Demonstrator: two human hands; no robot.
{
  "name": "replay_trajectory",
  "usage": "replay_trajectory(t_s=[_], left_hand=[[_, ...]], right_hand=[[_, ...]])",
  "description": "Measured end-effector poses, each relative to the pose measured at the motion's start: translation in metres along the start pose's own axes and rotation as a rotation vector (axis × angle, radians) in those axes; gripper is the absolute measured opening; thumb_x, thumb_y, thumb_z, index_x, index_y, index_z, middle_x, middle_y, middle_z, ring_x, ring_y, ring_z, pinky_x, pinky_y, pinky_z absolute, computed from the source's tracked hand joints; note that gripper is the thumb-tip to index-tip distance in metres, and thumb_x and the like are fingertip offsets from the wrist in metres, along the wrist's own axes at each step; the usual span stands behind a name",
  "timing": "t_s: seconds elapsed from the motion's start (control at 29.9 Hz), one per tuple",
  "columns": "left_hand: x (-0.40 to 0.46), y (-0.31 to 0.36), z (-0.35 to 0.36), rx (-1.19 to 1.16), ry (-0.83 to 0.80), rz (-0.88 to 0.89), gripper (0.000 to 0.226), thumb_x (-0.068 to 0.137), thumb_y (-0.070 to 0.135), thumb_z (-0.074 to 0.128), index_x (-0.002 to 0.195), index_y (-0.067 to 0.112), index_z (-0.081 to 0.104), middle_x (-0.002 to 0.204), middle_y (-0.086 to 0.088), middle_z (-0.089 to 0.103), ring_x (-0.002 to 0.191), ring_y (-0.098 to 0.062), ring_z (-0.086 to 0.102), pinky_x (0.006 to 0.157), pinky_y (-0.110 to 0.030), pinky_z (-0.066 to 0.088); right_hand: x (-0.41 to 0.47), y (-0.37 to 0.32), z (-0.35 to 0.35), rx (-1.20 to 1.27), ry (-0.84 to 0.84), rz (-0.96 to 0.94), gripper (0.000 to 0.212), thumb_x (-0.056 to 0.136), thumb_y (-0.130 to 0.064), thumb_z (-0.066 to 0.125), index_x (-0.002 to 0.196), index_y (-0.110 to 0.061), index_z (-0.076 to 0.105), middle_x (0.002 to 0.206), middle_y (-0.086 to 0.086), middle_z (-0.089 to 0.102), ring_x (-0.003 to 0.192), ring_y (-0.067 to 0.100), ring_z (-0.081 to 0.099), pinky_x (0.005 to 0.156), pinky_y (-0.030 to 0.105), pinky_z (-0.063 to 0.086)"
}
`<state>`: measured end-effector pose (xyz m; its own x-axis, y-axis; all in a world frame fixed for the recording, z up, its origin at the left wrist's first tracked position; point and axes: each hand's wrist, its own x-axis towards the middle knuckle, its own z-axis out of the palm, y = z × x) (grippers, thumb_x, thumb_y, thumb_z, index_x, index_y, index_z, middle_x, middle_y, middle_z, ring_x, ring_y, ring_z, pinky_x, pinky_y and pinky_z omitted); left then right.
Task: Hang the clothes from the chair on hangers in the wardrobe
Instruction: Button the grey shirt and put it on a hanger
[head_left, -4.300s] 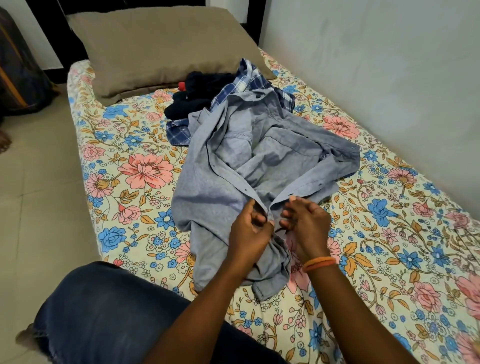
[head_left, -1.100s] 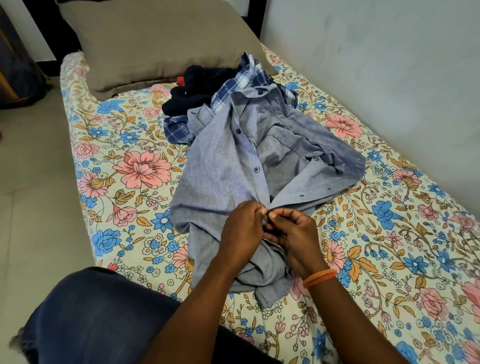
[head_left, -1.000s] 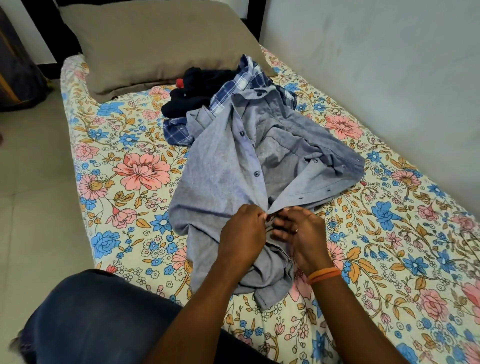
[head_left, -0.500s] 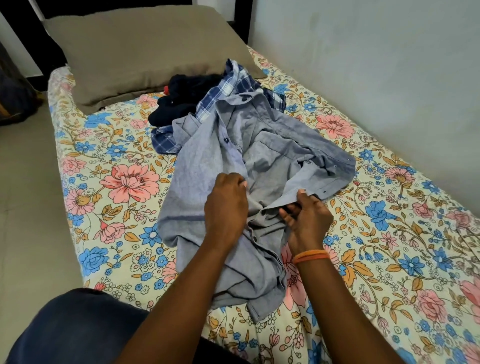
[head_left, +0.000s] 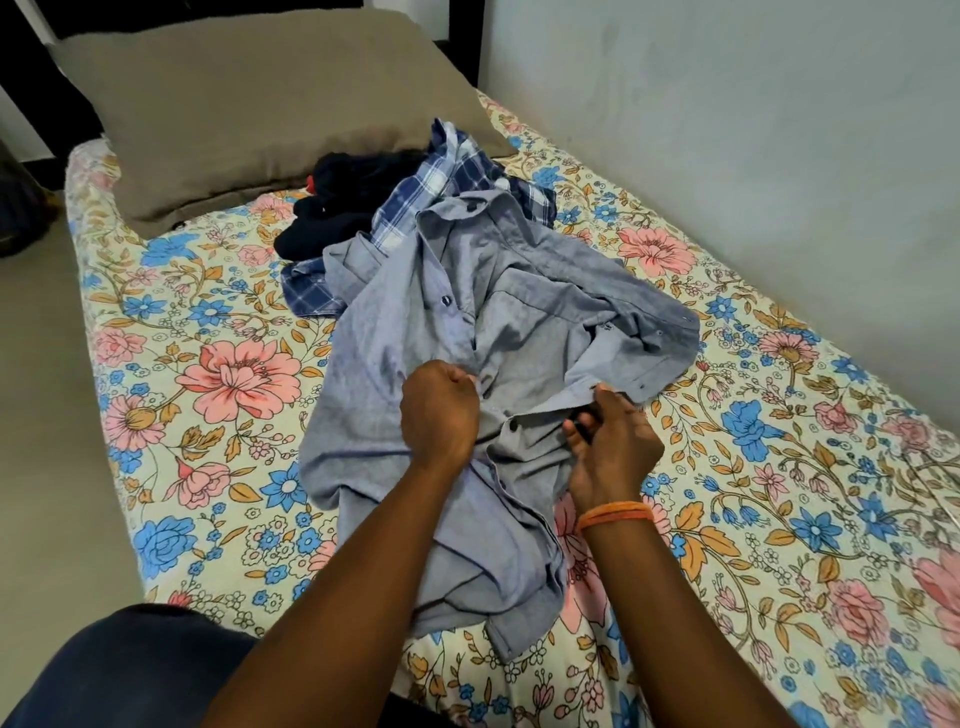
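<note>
Garments: 3 on bed (head_left: 156, 291) | left hand (head_left: 439, 415), right hand (head_left: 610, 449) grip: both grasping grey shirt (head_left: 519, 291)

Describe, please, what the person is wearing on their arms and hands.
Both forearms are bare, with no sleeves showing. The right hand has thin orange bands around its wrist. The left hand and its wrist carry nothing visible.
</note>
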<state>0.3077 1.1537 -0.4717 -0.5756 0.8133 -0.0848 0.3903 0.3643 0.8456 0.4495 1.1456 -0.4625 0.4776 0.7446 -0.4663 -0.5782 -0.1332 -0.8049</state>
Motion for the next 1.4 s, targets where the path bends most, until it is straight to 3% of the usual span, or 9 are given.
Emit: replay_trajectory(t_s=[0.13,0.23,0.43,0.64,0.94,1.1,1.24,1.3,1.4], left_hand=[[0.005,-0.001,-0.004,-0.037,-0.093,0.035,0.021,0.085,0.012,0.062,0.066,0.006,0.069,0.065,-0.007,0.068,0.063,-0.018,0.065,0.06,-0.031,0.049],[0.002,0.0,-0.007,-0.106,-0.154,0.101,0.021,0.091,0.017,0.061,0.071,0.013,0.067,0.069,0.003,0.066,0.065,-0.008,0.061,0.064,-0.027,0.046],[-0.037,-0.011,-0.012,-0.009,-0.241,0.474,0.014,0.1,0.027,0.049,0.09,0.02,0.056,0.091,0.004,0.06,0.083,-0.011,0.056,0.071,-0.031,0.043],[-0.057,-0.025,-0.012,-0.165,-0.209,0.434,0.021,0.099,0.036,0.04,0.092,0.022,0.053,0.092,0.002,0.059,0.084,-0.011,0.053,0.072,-0.027,0.04],[-0.055,-0.028,-0.013,-0.221,-0.239,0.355,0.014,0.101,0.024,0.047,0.09,0.022,0.055,0.087,0.002,0.063,0.079,-0.02,0.061,0.072,-0.04,0.049],[-0.05,-0.027,-0.026,-0.388,-0.369,0.199,0.015,0.101,0.018,0.05,0.089,0.016,0.059,0.062,0.003,0.061,0.043,-0.018,0.056,0.045,-0.033,0.048],[-0.047,-0.026,-0.033,-0.43,-0.444,0.186,0.015,0.1,0.016,0.052,0.089,0.016,0.062,0.059,-0.009,0.063,0.039,-0.018,0.054,0.043,-0.034,0.047],[-0.046,-0.025,-0.034,-0.455,-0.459,0.157,0.016,0.1,0.018,0.053,0.089,0.017,0.064,0.063,-0.017,0.065,0.041,-0.021,0.056,0.042,-0.031,0.046],[-0.048,-0.022,-0.038,-0.465,-0.447,0.152,0.009,0.095,0.022,0.063,0.091,0.016,0.067,0.065,-0.006,0.069,0.043,-0.021,0.06,0.041,-0.026,0.046]], right_hand=[[0.001,0.003,0.003,-0.046,-0.05,0.059,0.01,0.085,-0.002,0.072,0.082,-0.007,0.064,0.058,0.003,0.055,0.047,0.012,0.047,0.047,0.028,0.044],[0.004,0.008,0.001,-0.129,-0.059,-0.008,0.018,0.089,-0.009,0.071,0.073,-0.01,0.062,0.06,0.005,0.053,0.047,0.013,0.045,0.046,0.028,0.041],[-0.018,0.025,-0.004,-0.662,-0.288,-0.663,0.023,0.089,-0.017,0.071,0.071,-0.01,0.058,0.065,0.002,0.06,0.06,0.01,0.052,0.058,0.028,0.044],[-0.034,0.029,-0.009,-0.826,-0.456,-1.069,0.004,0.089,-0.005,0.065,0.085,-0.005,0.066,0.081,0.003,0.063,0.072,0.011,0.057,0.066,0.017,0.043],[-0.041,0.034,-0.023,-0.834,-0.485,-1.076,0.006,0.089,-0.01,0.067,0.086,-0.005,0.07,0.081,0.0,0.066,0.071,0.006,0.059,0.066,0.012,0.042],[-0.044,0.026,-0.023,-0.73,-0.602,-0.734,0.012,0.091,-0.004,0.065,0.082,-0.007,0.073,0.073,0.001,0.073,0.071,0.017,0.071,0.066,0.028,0.054],[-0.04,0.019,-0.021,-0.716,-0.637,-0.603,0.012,0.085,-0.001,0.074,0.078,-0.01,0.074,0.071,0.003,0.074,0.068,0.025,0.073,0.065,0.038,0.059],[-0.038,0.019,-0.021,-0.696,-0.643,-0.567,0.007,0.085,-0.002,0.074,0.08,-0.007,0.074,0.072,0.005,0.074,0.068,0.025,0.073,0.063,0.035,0.058],[-0.036,0.021,-0.021,-0.7,-0.634,-0.589,0.006,0.085,-0.003,0.074,0.08,-0.002,0.072,0.07,0.005,0.072,0.063,0.013,0.068,0.059,0.023,0.052]])
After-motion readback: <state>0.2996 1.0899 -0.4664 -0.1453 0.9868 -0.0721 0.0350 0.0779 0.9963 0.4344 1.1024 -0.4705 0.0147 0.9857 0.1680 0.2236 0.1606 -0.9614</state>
